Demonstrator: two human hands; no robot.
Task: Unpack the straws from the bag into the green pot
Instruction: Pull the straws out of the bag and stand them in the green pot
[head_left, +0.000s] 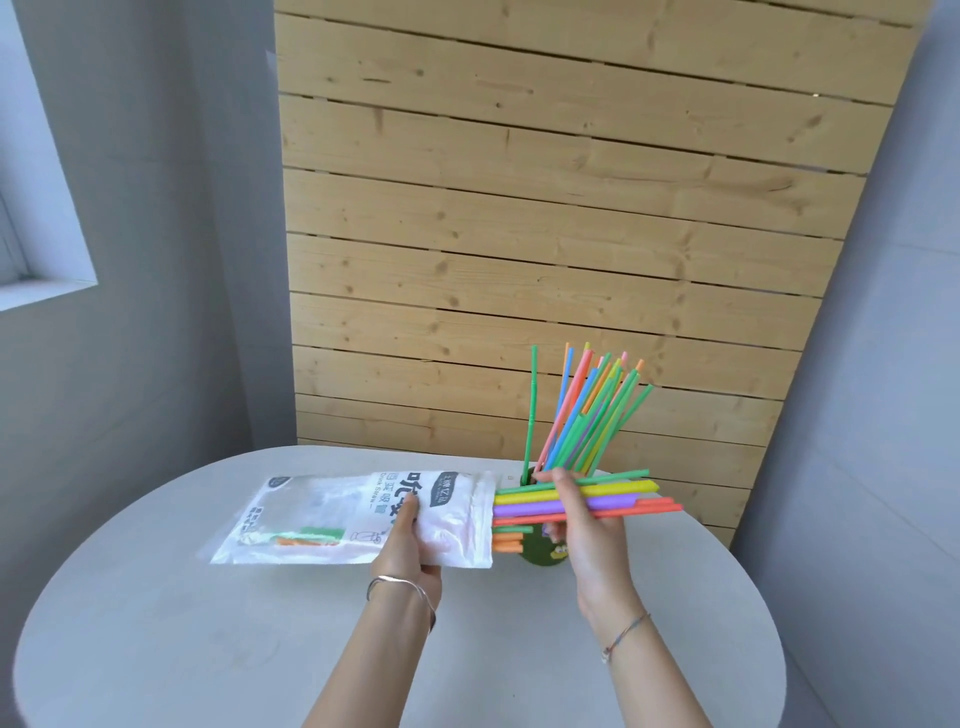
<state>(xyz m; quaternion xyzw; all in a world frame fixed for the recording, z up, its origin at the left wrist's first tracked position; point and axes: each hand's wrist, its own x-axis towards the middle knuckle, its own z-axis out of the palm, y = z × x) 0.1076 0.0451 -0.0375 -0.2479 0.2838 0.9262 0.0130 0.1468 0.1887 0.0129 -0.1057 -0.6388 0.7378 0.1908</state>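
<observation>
My left hand (410, 545) grips the white plastic straw bag (332, 519) from below, thumb on top, holding it level above the table with its mouth to the right. My right hand (582, 514) grips a bundle of coloured straws (613, 499) that stick half out of the bag's mouth. A few short green and orange straws remain deep in the bag. The green pot (540, 551) stands behind my right hand, mostly hidden. Several straws (587, 415) stand upright in it, fanned out.
The round grey table (208, 649) carries the pot near its far edge. A wooden slat wall (545, 234) rises behind it. Grey walls stand on both sides, with a window ledge (47, 291) at the left.
</observation>
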